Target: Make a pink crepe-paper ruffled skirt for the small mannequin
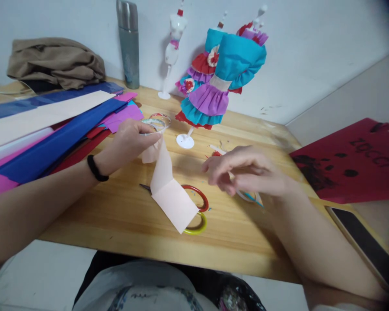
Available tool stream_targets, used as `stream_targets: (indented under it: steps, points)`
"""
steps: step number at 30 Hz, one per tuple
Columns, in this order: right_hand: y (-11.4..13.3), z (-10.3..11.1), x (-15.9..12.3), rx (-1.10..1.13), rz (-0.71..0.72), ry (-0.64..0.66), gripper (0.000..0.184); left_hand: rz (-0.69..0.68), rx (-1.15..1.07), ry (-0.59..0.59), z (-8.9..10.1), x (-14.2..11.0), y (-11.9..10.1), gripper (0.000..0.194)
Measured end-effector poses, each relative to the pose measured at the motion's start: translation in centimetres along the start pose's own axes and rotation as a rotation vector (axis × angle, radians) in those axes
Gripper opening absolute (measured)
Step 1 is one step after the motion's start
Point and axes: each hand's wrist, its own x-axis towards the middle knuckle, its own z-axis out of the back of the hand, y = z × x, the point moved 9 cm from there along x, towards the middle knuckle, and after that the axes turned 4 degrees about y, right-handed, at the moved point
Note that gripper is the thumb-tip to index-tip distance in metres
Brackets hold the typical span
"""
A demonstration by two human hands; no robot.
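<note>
My left hand [131,140] pinches one end of a pale pink paper strip [175,205], which hangs down and bends where it meets the table. Its lower part lies over a pair of scissors with one red and one yellow handle loop [196,224]; only the loops and a dark blade tip show. Rolls of tape [155,124] stand just behind the left fingertips. To the right, my right hand [240,170] hovers above the table, fingers loosely bent and apart, with nothing seen in it. Beneath it lie small scraps and a pale loop, partly hidden.
Coloured paper sheets [61,134] are stacked at left. Behind stand a brown cloth [58,62], a bottle [129,47], a bare mannequin [175,41] and mannequins in ruffled paper dresses [210,97]. At right are a red bag [350,164] and a phone [359,242].
</note>
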Motion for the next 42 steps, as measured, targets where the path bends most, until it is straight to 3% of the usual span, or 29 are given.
stream_targets:
  steps: [3,5,9,14,17,24,27,30,34,37,42]
  points:
    - [-3.3,1.5,0.3,0.023,-0.171,-0.33,0.019,-0.036,-0.008,-0.03,0.2,-0.5,-1.2,0.034]
    - [-4.5,0.8,1.0,0.091,-0.15,-0.392,0.035,-0.072,-0.02,-0.041,0.2,-1.0,-2.2,0.031]
    - [-6.1,-2.1,2.4,0.315,-0.131,-0.268,0.061,-0.141,-0.049,-0.019,0.1,-1.8,-3.5,0.031]
    - [-5.5,-3.7,1.9,0.569,-0.213,-0.137,0.033,-0.195,-0.033,-0.041,0.1,-1.9,-3.6,0.032]
    - [-4.8,-3.7,1.6,0.618,-0.236,-0.081,0.032,-0.201,-0.021,-0.056,0.2,-1.7,-3.5,0.032]
    - [-5.4,-3.2,1.5,0.566,-0.264,0.027,0.029,-0.075,-0.032,-0.118,1.3,-1.1,-2.8,0.029]
    - [-4.8,-3.8,1.4,0.507,-0.231,0.149,0.022,-0.015,-0.061,-0.141,1.8,-0.9,-2.0,0.029]
    - [-3.8,-4.2,1.0,0.387,-0.143,0.264,0.021,0.044,-0.115,-0.147,2.0,-0.7,-1.1,0.031]
    - [-2.4,-3.4,0.2,0.307,0.002,0.29,0.019,0.122,-0.179,-0.176,2.2,-0.5,0.0,0.028]
    - [-2.4,-3.4,-0.4,0.31,-0.044,0.372,0.019,0.139,-0.188,-0.18,2.2,-0.3,0.2,0.027]
    - [-3.2,-3.1,-0.3,0.042,-0.162,0.464,0.025,0.071,-0.199,-0.115,1.5,-0.2,-0.3,0.029]
